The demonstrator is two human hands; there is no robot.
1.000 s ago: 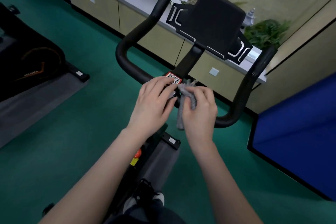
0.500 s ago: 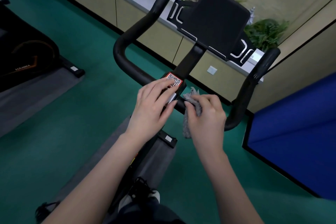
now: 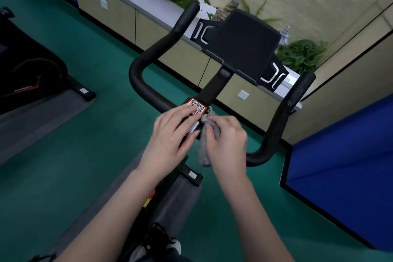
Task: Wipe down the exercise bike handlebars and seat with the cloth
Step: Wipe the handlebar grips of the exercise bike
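Observation:
The black handlebars (image 3: 148,89) of the exercise bike curve up at left and right around a black console holder (image 3: 244,47). A red-framed QR sticker (image 3: 197,106) marks the centre clamp. My left hand (image 3: 170,140) lies flat on the centre of the bar just below the sticker, fingers together. My right hand (image 3: 227,144) is closed on a bunched grey cloth (image 3: 204,151), pressing it against the bar right of the clamp; the cloth's tail hangs down. The seat is out of view.
Another black exercise machine (image 3: 27,74) stands at far left on a grey mat. A low beige cabinet (image 3: 119,13) with plants runs along the back. A blue padded panel (image 3: 344,155) stands at right. Green floor surrounds the bike; my shoe (image 3: 157,242) shows below.
Both hands stay at the centre of the bar. The right hand with the cloth has shifted slightly along the bar next to the clamp. The view has tilted a little.

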